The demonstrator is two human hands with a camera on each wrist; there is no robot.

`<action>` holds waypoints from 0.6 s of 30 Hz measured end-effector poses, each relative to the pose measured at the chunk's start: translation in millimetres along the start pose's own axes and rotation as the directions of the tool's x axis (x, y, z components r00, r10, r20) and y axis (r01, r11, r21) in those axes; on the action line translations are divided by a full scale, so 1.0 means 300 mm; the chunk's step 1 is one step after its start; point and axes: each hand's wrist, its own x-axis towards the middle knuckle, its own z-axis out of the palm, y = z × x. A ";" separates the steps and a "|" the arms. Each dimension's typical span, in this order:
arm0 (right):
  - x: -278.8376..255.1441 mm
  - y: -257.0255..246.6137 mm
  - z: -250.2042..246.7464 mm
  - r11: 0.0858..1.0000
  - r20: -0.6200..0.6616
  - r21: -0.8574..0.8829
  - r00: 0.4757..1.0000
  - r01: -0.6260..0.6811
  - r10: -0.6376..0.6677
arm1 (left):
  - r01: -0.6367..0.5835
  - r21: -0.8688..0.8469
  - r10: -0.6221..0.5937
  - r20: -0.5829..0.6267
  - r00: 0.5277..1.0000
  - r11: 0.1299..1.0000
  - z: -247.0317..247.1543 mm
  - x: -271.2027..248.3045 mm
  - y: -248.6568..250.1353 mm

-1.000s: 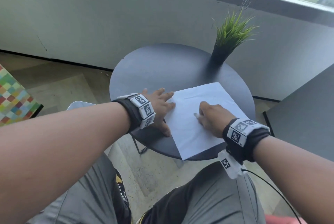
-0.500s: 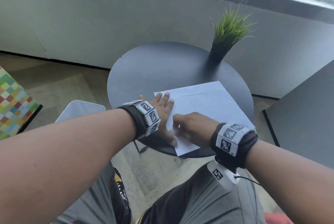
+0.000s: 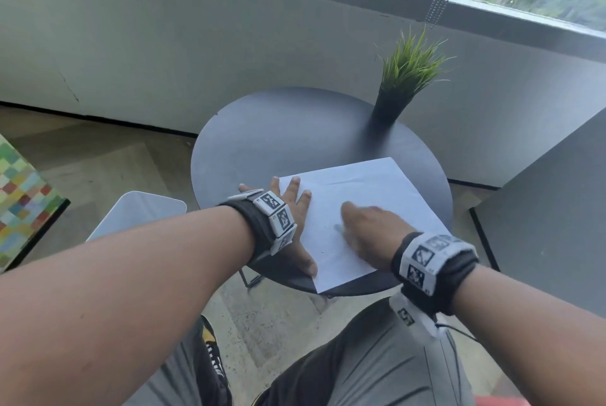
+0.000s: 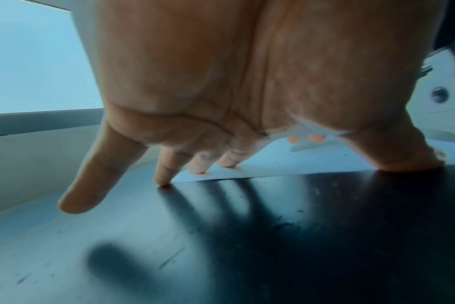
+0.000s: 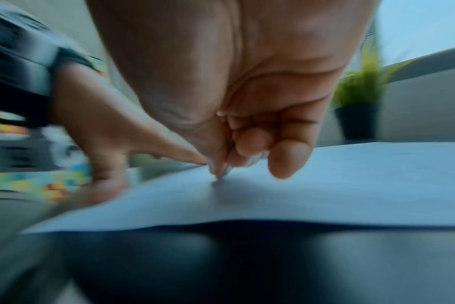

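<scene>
Left hand (image 3: 290, 208): flat, fingers spread, two fingertips on left edge of paper (image 3: 370, 189), thumb on table (image 3: 295, 130) just beside same edge; pins sheet.
Paper: near-right part of round table, lying askew, one corner toward person at table rim; which side is longer, cannot tell.
Right hand (image 3: 367, 231): on sheet's middle, blurred, fingers curled, thumb and forefinger tips pressed together onto paper; nothing plainly held.
Right hand nearer sheet's centre, so likely makes next stroke; left only anchors.
Plant (image 3: 406, 77): far right, well apart.

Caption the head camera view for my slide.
Left hand steadies a white sheet on a round dark table; right hand presses its middle.
</scene>
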 end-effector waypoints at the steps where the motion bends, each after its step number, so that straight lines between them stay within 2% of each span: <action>1: -0.026 -0.053 0.009 0.992 0.036 -0.035 0.992 0.121 -0.120 | 0.003 -0.001 -0.003 -0.002 1.000 1.000 0.002 -0.003 0.002; 2: -0.051 -0.096 0.024 0.974 0.097 -0.049 0.972 0.222 -0.216 | 0.006 -0.001 -0.006 -0.003 1.000 1.000 0.004 -0.007 0.003; 3: -0.062 -0.103 0.033 0.964 0.124 -0.051 0.959 0.263 -0.255 | 0.006 -0.002 -0.006 0.000 1.000 1.000 0.002 -0.009 0.003; 4: -0.051 -0.080 0.026 0.973 0.111 -0.045 0.969 0.228 -0.222 | 0.007 -0.008 -0.007 0.006 1.000 1.000 -0.003 -0.010 0.003; 6: 0.001 0.001 0.001 1.000 0.055 0.024 0.998 0.006 -0.008 | 0.008 -0.023 -0.007 0.006 1.000 1.000 -0.008 -0.009 0.003; 7: 0.014 0.027 -0.008 0.996 0.026 0.045 0.997 -0.077 0.076 | 0.009 -0.024 -0.009 0.004 1.000 1.000 -0.009 -0.008 0.002; 8: 0.017 0.029 -0.007 0.994 0.009 0.046 0.996 -0.094 0.094 | 0.009 -0.022 -0.009 0.007 1.000 1.000 -0.010 -0.008 0.002; 10: -0.008 -0.034 0.002 0.999 0.031 0.011 0.999 0.031 -0.031 | 0.014 -0.016 -0.014 0.018 1.000 1.000 -0.005 -0.009 0.002; 12: -0.055 -0.103 0.032 0.979 0.113 -0.009 0.973 0.204 -0.202 | 0.012 -0.017 -0.012 0.017 1.000 1.000 0.003 -0.011 0.001; 13: -0.064 -0.099 0.034 0.976 0.125 -0.020 0.969 0.217 -0.213 | 0.007 -0.018 -0.007 0.015 1.000 1.000 0.003 -0.012 0.000; 14: -0.050 -0.066 0.027 0.986 0.100 -0.025 0.981 0.167 -0.164 | 0.002 -0.018 -0.002 0.015 1.000 1.000 0.001 -0.012 -0.002; 15: -0.027 -0.018 0.017 0.998 0.081 -0.001 0.995 0.056 -0.056 | -0.002 -0.018 0.002 0.016 1.000 1.000 0.000 -0.010 -0.006; 17: -0.003 0.060 -0.007 0.991 0.026 0.052 0.993 -0.119 0.118 | -0.001 -0.024 0.002 0.018 1.000 1.000 -0.001 -0.006 -0.007; 18: -0.002 0.068 -0.005 0.989 -0.005 0.054 0.991 -0.135 0.135 | -0.001 -0.023 0.002 0.018 1.000 1.000 -0.002 -0.007 -0.006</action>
